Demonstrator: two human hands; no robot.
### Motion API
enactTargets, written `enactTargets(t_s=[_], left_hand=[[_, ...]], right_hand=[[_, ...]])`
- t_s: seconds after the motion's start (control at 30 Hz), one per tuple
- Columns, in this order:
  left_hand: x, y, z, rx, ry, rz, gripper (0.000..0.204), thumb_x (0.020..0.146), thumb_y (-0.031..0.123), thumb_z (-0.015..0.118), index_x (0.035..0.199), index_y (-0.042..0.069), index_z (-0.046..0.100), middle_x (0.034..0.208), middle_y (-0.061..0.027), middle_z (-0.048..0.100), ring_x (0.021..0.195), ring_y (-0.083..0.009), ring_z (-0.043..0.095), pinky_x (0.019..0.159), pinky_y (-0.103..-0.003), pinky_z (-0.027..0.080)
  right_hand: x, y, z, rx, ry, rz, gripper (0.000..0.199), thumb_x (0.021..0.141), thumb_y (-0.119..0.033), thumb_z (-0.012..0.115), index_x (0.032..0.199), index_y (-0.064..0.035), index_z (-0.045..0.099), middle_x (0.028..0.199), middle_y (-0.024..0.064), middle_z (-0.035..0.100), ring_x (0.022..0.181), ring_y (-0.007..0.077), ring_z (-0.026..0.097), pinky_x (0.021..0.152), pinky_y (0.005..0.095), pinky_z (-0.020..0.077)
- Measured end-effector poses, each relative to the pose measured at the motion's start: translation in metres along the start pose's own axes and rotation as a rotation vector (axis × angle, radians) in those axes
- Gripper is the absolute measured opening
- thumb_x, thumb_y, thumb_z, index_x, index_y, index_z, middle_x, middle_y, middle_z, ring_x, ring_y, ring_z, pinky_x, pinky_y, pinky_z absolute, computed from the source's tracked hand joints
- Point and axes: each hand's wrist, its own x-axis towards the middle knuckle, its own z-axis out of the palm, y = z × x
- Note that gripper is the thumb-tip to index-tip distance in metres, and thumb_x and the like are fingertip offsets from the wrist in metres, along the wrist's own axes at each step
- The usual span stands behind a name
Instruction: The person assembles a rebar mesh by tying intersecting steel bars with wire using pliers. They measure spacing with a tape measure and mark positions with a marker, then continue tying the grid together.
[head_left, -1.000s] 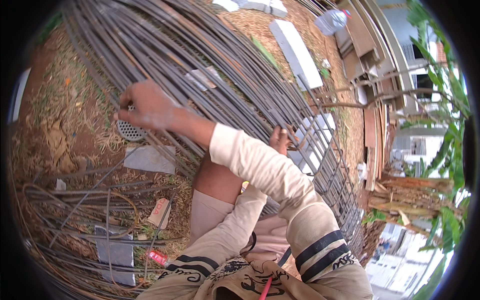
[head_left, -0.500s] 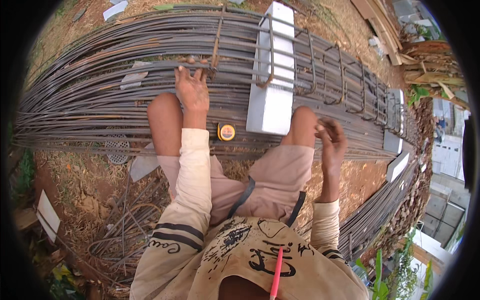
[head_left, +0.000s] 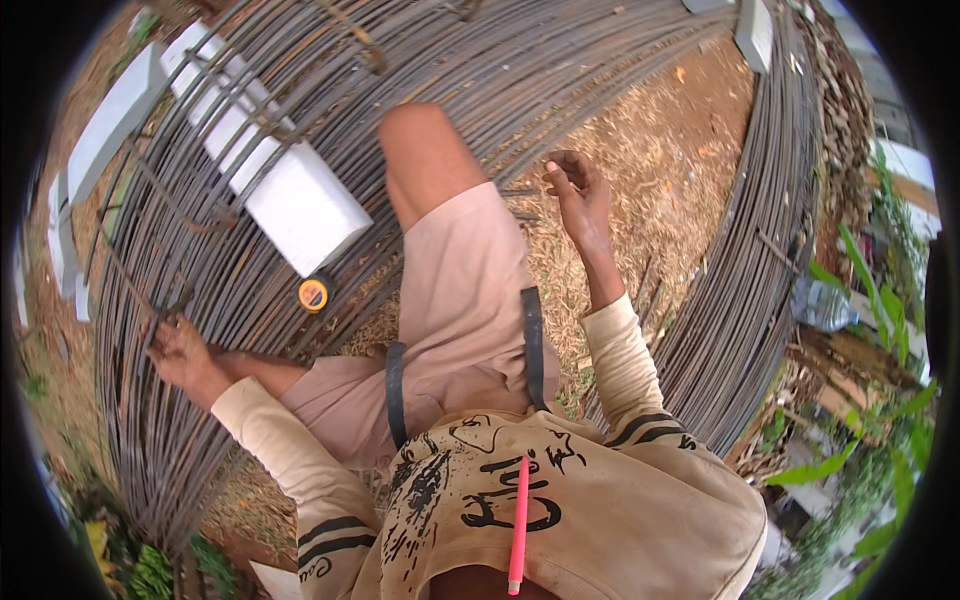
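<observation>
Out at the left, my left hand (head_left: 182, 355) is closed at a steel reinforcing bar (head_left: 150, 420) in the long bundle, its fingers curled beside the corner of a bent steel stirrup (head_left: 140, 275). My right hand (head_left: 580, 195) is raised over dry straw to the right of my knee, away from the bars. Its fingers are curled in toward the thumb; whatever they may hold is too small to make out. A yellow and black tape measure (head_left: 313, 294) lies on the bars, next to the near end of a white block (head_left: 300, 210).
More white blocks (head_left: 110, 125) stand at the far left, and another white block (head_left: 755, 35) is at the far right. A second bundle of steel bars (head_left: 740, 290) runs along the right side. Beyond it lies a clear plastic bottle (head_left: 825, 305), near green plants (head_left: 885, 290).
The view has swung to the right, so the bars and blocks now lie farther left. My left hand remains by the stirrup. My right hand hangs over the straw, apart from my knee.
</observation>
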Motion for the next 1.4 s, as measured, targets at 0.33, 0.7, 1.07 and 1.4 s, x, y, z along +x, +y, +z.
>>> enactTargets(t_s=[0.33, 0.7, 1.07, 1.4], left_hand=[[0.019, 0.001, 0.030, 0.087, 0.074, 0.037, 0.040, 0.112, 0.031, 0.035, 0.123, 0.000, 0.058, 0.128, -0.0138, 0.065, 0.123, -0.0305, 0.055, 0.118, -0.056, 0.025], [0.034, -0.027, 0.044, 0.137, 0.277, 0.076, 0.041, 0.110, 0.038, 0.036, 0.091, 0.008, 0.057, 0.086, -0.0065, 0.055, 0.090, -0.0235, 0.053, 0.103, -0.054, 0.034], [0.033, -0.047, -0.018, 0.094, 0.020, 0.023, 0.040, 0.111, 0.032, 0.036, 0.084, 0.008, 0.052, 0.079, -0.0041, 0.048, 0.080, -0.0210, 0.045, 0.090, -0.046, 0.038], [0.044, -0.062, -0.020, 0.070, -0.047, 0.022, 0.035, 0.112, 0.030, 0.038, 0.090, 0.008, 0.052, 0.084, -0.0050, 0.049, 0.080, -0.0199, 0.044, 0.084, -0.043, 0.040]], right_hand=[[-0.091, 0.257, -0.135, -0.176, 0.090, 0.562, 0.024, 0.097, -0.021, 0.069, 0.108, -0.0002, 0.071, 0.088, 0.0068, 0.072, 0.075, 0.0152, 0.068, 0.065, 0.0305, 0.0545], [-0.095, -0.066, -0.085, 0.313, -0.386, 0.036, 0.022, 0.091, -0.021, 0.078, 0.103, -0.0036, 0.077, 0.099, 0.0080, 0.074, 0.087, 0.0187, 0.069, 0.080, 0.0356, 0.0541], [-0.149, -0.234, -0.025, 0.492, -2.055, -0.715, 0.026, 0.098, -0.024, 0.068, 0.103, 0.0014, 0.064, 0.092, 0.0209, 0.062, 0.085, 0.0370, 0.061, 0.076, 0.0477, 0.0462], [-0.168, -0.232, 0.001, 0.563, -1.688, -0.563, 0.033, 0.094, -0.025, 0.075, 0.109, 0.0020, 0.066, 0.102, 0.0149, 0.066, 0.092, 0.0247, 0.066, 0.078, 0.0379, 0.0534]])
